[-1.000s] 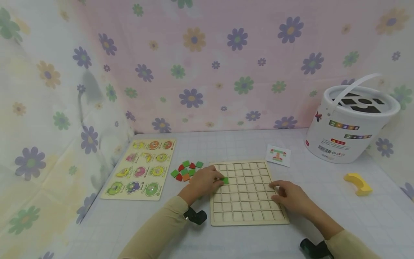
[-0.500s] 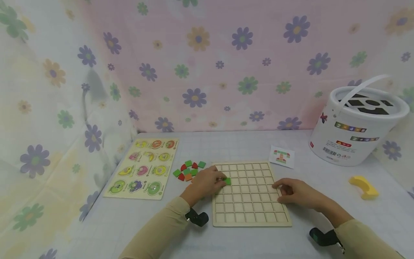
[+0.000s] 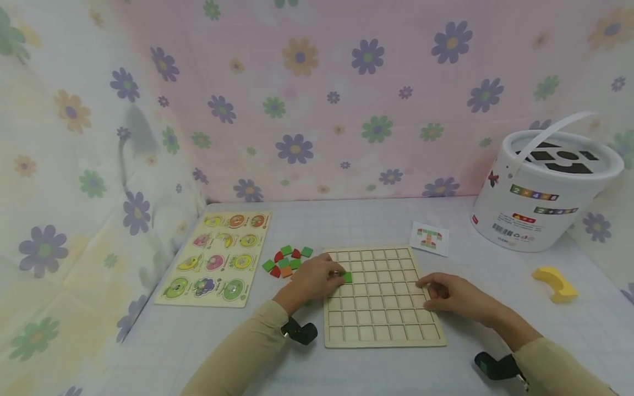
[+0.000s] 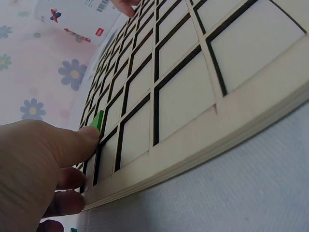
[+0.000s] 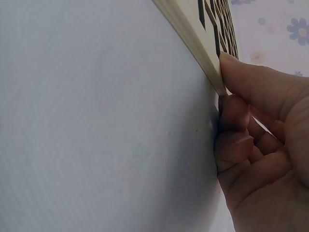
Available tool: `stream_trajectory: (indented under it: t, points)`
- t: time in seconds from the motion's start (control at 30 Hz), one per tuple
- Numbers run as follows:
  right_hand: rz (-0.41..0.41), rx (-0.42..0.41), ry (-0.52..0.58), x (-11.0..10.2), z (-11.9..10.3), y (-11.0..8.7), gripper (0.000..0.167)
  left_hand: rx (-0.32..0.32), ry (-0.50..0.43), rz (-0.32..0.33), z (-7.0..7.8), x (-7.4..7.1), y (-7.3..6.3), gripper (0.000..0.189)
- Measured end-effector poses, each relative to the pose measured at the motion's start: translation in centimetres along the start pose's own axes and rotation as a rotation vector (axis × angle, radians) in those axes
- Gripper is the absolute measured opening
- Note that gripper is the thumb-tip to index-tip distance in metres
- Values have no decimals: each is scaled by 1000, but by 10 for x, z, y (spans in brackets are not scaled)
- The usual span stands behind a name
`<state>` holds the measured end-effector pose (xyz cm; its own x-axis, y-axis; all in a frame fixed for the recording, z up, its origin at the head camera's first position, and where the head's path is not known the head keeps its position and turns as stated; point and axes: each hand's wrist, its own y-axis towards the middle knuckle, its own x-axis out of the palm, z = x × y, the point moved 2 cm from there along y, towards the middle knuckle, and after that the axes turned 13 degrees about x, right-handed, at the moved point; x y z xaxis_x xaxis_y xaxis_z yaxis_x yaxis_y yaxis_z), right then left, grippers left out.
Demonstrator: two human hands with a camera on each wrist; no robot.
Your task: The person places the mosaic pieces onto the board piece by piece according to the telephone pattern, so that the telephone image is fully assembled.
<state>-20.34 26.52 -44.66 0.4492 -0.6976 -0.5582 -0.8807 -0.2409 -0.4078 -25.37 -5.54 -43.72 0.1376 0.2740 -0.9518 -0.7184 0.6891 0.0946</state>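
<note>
In the head view, a square wooden grid board [image 3: 383, 300] lies flat on the table. My left hand [image 3: 314, 279] is over its left edge, pinching a small green square tile [image 3: 348, 278] near the upper left cells. The left wrist view has the thumb against this green tile [image 4: 98, 120], tilted at a cell; the fingers behind are partly hidden. My right hand [image 3: 454, 296] holds the board's right edge. Seen from the right wrist, that hand [image 5: 263, 130] has its thumb on the board's rim [image 5: 193, 43] and curled fingers beside and under the edge.
Loose green, red and orange tiles [image 3: 284, 263] lie left of the board. Farther left is a fruit puzzle board [image 3: 214, 258]. A pattern card [image 3: 429, 238] sits behind the grid board. At right stand a white bucket [image 3: 525, 212] and a yellow arch block [image 3: 555, 284].
The head view shifts slightly. My right wrist has moved a little outward and up while its fingers stay at the board's edge. The left hand and green tile look nearly unchanged.
</note>
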Motion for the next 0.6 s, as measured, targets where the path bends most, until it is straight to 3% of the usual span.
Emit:
stream_trajectory:
  t: [0.17, 0.27, 0.43, 0.6]
  points:
    - [-5, -10, 3, 0, 1, 2, 54, -20, -21, -1, -2, -3, -2, 30]
    - [-7, -12, 7, 1, 1, 4, 55, -66, -21, 30, -12, -12, -12, 33]
    - [2, -1, 0, 2, 0, 5, 56, -183, -20, 125, -44, -36, -51, 30]
    - [7, -4, -12, 1, -1, 5, 55, -330, -22, 151, -71, -49, -93, 28]
